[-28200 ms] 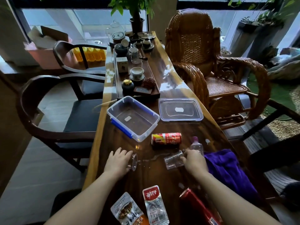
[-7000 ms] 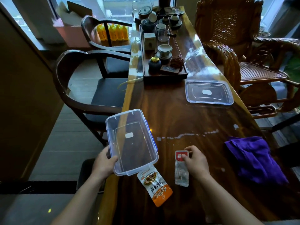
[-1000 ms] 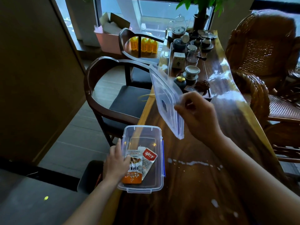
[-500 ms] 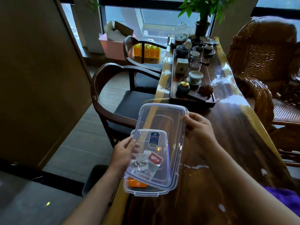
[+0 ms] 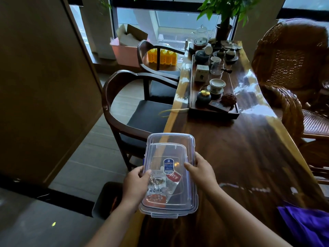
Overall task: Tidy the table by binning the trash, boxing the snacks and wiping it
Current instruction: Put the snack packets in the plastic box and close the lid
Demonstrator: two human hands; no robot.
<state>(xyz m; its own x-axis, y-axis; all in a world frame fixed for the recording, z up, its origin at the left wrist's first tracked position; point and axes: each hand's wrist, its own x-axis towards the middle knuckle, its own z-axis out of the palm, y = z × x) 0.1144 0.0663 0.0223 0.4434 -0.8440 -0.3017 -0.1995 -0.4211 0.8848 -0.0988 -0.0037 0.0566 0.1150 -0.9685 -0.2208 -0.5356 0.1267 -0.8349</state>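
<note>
A clear plastic box (image 5: 193, 202) with blue clips sits at the table's near left edge. Its clear lid (image 5: 170, 145) lies flat on top, with a blue label in the middle. Through the lid I see two snack packets (image 5: 164, 186), one orange and one with a red top. My left hand (image 5: 136, 186) holds the box's left side, thumb on the lid. My right hand (image 5: 202, 172) grips the right side, fingers on the lid's edge. A purple cloth (image 5: 306, 227) lies at the bottom right. A thin trail of spilled liquid (image 5: 249, 188) streaks the wooden table (image 5: 249, 148).
A dark tray of tea ware (image 5: 212, 90) fills the far part of the table. A dark bin (image 5: 106, 198) stands on the floor left of the box. Two dark wooden chairs (image 5: 135, 111) stand on the left and a wicker chair (image 5: 292, 68) on the right.
The lid, held tilted in my right hand a second ago, has come down flat onto the box. Both hands have moved to the box's sides.
</note>
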